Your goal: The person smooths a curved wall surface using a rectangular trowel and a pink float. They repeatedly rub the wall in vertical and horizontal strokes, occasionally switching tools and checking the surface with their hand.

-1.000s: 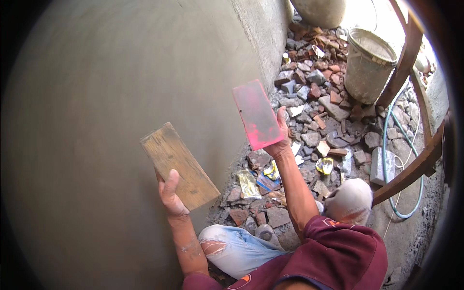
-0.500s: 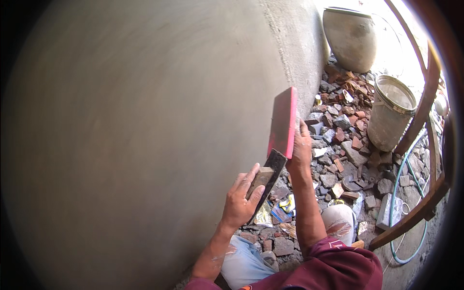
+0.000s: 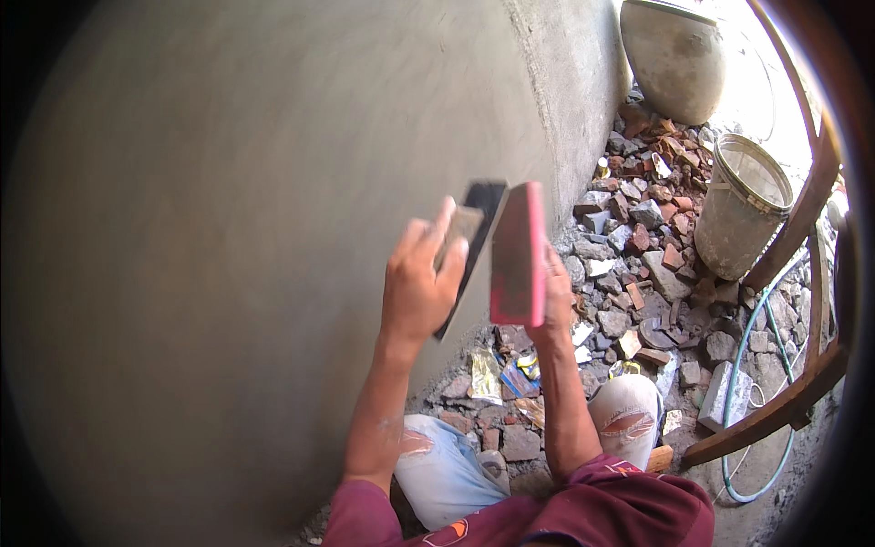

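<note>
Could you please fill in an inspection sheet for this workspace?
Surface: grey wall looks mostly smooth; ground beside it is covered in rubble.
Job's things: dark-backed board with a block handle, and pink-edged board; close together, contact unclear.
Clutter: crumpled wrapper and other litter among the rubble.
Hands: left hand grips the block handle; right hand holds the pink-edged board from its right side.
Cables: no electric cable identified; teal hose loops on the ground, with a thin pale cord near it.
Surroundings: bucket, large grey vessel, brown wooden bar.
</note>
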A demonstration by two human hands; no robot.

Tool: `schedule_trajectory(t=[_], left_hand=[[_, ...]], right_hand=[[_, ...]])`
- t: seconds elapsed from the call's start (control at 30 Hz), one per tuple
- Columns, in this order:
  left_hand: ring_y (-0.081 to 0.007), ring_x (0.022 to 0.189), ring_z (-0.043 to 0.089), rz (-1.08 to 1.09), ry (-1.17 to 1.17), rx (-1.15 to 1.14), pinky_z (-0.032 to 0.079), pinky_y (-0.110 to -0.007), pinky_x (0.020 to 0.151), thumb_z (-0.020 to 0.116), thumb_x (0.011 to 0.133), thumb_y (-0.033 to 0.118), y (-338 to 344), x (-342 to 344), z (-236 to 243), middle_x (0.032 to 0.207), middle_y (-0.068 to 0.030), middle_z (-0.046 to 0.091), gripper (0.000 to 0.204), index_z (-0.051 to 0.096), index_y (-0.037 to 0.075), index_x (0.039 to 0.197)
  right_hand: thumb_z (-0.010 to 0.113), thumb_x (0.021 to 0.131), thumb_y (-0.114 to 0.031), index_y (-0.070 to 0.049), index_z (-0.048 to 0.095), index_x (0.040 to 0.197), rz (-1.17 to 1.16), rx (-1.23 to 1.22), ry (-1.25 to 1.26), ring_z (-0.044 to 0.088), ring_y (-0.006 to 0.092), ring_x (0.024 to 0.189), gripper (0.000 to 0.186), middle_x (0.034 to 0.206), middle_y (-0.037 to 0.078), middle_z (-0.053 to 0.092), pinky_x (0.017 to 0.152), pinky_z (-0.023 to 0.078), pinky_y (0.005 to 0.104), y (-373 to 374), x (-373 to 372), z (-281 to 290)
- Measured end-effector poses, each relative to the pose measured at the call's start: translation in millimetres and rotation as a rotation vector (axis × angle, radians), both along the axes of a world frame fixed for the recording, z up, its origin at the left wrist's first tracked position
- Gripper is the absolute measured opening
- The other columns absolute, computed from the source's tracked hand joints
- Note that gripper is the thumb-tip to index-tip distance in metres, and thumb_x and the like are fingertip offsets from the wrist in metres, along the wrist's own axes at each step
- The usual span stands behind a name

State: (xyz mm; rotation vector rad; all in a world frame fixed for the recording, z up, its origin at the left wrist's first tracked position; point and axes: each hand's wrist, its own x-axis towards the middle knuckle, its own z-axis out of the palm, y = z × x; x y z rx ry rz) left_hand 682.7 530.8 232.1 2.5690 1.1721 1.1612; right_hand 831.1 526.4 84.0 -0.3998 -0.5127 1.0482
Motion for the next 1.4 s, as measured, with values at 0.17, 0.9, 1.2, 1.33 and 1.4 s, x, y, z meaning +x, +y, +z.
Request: schedule_trajectory(t=[0.17, 0.9, 1.2, 1.33, 1.4], left_hand=[[-0.0274, 0.086, 0.064, -0.134, 0.037, -0.234, 0.051, -0.036, 0.082, 0.068, 0.092, 0.014, -23, -11, -35, 0.096, -0.0149, 0.063, 0.046, 0.061, 0.003, 0.137], [-0.0393, 0.135, 0.048, 0.391, -0.647, 0.544, 0.041, -0.046, 0.112, 0.047, 0.1, 0.013, -66, -148, -34, 0.145, -0.0336, 0.043, 0.063, 0.023, -0.016, 0.151], [-0.0339, 0.123, 0.056, 0.443, -0.523, 0.58, 0.049, -0.044, 0.101, 0.054, 0.1, 0.019, -62, -169, -41, 0.139, -0.0279, 0.045, 0.065, 0.028, -0.015, 0.15], [-0.0304, 0.11, 0.058, 0.378, -0.568, 0.442, 0.052, -0.042, 0.092, 0.062, 0.1, 0.028, -67, -178, -73, 0.126, -0.0221, 0.049, 0.069, 0.034, -0.012, 0.148], [-0.0291, 0.107, 0.059, 0.387, -0.564, 0.372, 0.052, -0.041, 0.088, 0.064, 0.097, 0.023, -61, -167, -86, 0.123, -0.0205, 0.052, 0.062, 0.042, -0.011, 0.144]], right_hand=[[0.056, 0.105, -0.023, -0.003, 0.047, 0.146, -0.085, 0.082, 0.113, 0.068, 0.0142, 0.097, 0.047, 0.115, 0.008, 0.069, 0.083, 0.058, 0.0292, 9, 22, 17], [0.078, 0.082, -0.02, -0.003, 0.051, 0.143, -1.308, 0.386, -1.025, 0.064, 0.0305, 0.078, 0.069, 0.094, 0.012, 0.067, 0.066, 0.053, 0.0394, 142, -132, 207], [0.074, 0.088, -0.022, -0.002, 0.047, 0.146, -1.269, 0.55, -1.107, 0.064, 0.0337, 0.077, 0.067, 0.101, 0.016, 0.069, 0.065, 0.055, 0.0418, 129, -136, 106], [0.068, 0.094, -0.028, -0.003, 0.058, 0.128, -0.864, 0.05, -1.142, 0.066, 0.0405, 0.075, 0.043, 0.091, 0.019, 0.069, 0.062, 0.052, 0.0491, 158, -77, 243], [0.061, 0.098, -0.027, -0.001, 0.047, 0.137, -0.936, 0.205, -0.997, 0.066, 0.0379, 0.088, 0.049, 0.103, 0.023, 0.066, 0.07, 0.053, 0.047, 155, -81, 238]])
